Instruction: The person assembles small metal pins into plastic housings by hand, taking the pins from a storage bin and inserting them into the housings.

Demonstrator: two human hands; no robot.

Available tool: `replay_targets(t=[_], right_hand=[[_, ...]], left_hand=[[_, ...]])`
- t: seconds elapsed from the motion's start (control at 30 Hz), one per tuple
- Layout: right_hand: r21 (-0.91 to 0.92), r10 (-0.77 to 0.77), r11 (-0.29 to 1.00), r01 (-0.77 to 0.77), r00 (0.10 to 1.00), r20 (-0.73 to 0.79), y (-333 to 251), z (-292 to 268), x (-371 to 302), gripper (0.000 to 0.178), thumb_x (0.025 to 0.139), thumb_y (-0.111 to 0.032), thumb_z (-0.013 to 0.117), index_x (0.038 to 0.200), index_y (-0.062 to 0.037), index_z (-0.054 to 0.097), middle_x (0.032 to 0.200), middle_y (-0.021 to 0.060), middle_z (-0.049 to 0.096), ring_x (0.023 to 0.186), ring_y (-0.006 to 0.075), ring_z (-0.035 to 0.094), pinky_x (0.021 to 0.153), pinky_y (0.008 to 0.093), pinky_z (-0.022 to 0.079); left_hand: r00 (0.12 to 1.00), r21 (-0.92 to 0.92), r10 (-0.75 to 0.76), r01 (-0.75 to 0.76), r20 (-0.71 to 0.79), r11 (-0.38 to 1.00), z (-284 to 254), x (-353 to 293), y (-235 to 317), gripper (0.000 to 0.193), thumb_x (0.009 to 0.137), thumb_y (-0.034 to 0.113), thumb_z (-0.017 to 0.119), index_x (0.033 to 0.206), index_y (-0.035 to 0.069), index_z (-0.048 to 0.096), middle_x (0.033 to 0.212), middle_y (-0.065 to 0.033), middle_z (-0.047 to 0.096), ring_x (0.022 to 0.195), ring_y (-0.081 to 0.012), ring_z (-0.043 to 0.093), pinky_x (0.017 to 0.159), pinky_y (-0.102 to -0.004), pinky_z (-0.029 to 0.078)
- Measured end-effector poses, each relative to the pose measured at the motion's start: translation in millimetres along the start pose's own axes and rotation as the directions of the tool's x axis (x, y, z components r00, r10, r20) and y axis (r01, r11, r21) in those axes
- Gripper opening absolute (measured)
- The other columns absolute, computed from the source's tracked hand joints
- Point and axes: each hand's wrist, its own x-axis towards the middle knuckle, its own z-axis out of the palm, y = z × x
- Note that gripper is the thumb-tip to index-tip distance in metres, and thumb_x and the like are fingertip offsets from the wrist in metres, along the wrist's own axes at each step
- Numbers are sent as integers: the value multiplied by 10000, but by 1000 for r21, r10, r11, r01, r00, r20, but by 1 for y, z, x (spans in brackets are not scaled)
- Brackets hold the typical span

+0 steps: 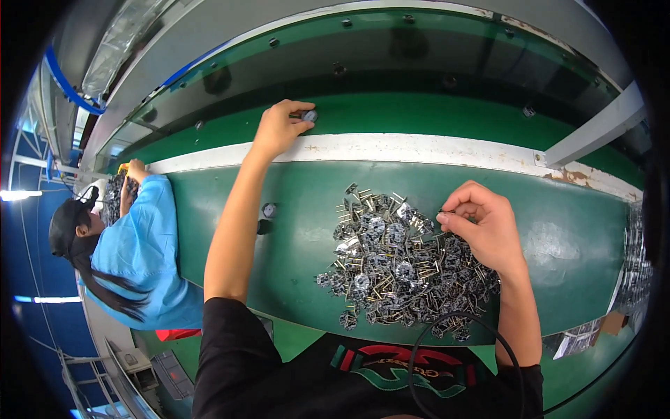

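My left hand point(280, 128) reaches over the white rail and has its thumb and fingers around a small round grey part point(309, 116) above the green belt point(391, 112). At the upper right edge of a heap of pronged parts point(398, 262), my right hand point(485, 222) pinches a small dark piece point(444, 214), mostly hidden by the fingertips. The heaped parts are dark and roundish, with brass-coloured metal pins. Left of the heap, a round grey part point(269, 209) and a black part point(264, 226) lie on the green tabletop point(558, 244).
A white rail point(405, 148) separates the table from the belt, and a pale post point(593, 129) rises at the right. Small parts ride on the belt. A black cable point(513, 349) loops before my body. To the left, a person in blue point(136, 241) works at the same bench.
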Motion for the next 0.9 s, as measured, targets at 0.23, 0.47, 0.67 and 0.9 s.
replay_targets(t=[0.23,0.47,0.67,0.9], right_hand=[[-90,-289,957,277,940,-182,-1,-3,-6,154,774,67,766,918,20,740,899,68,660,773,110,622,654,230,495],[-356,-505,828,433,852,-140,-14,14,-4,148,775,46,751,912,-7,731,866,88,661,703,182,651,590,280,523],[-449,-575,738,503,817,-29,-8,15,-6,186,710,39,754,882,-9,702,856,79,646,704,224,648,567,321,523],[-469,-609,709,527,793,-30,3,22,-7,246,673,45,771,901,-26,712,835,63,633,710,223,645,567,315,519]], left_hand=[[994,-512,106,-110,-37,852,48,-87,118,383,782,-95,672,1161,-52,650,1103,-100,666,958,-140,651,792,-257,541],[987,-709,36,89,160,699,82,-141,167,416,759,-90,721,1156,34,705,960,-56,625,795,-76,627,711,-216,532],[954,-752,73,181,291,634,88,-145,166,452,770,-165,691,1210,-72,651,1001,-71,604,829,-85,630,702,-200,525],[952,-796,140,142,274,589,85,-146,162,474,784,-154,697,1246,-64,644,998,-81,612,810,-100,630,677,-205,517]])
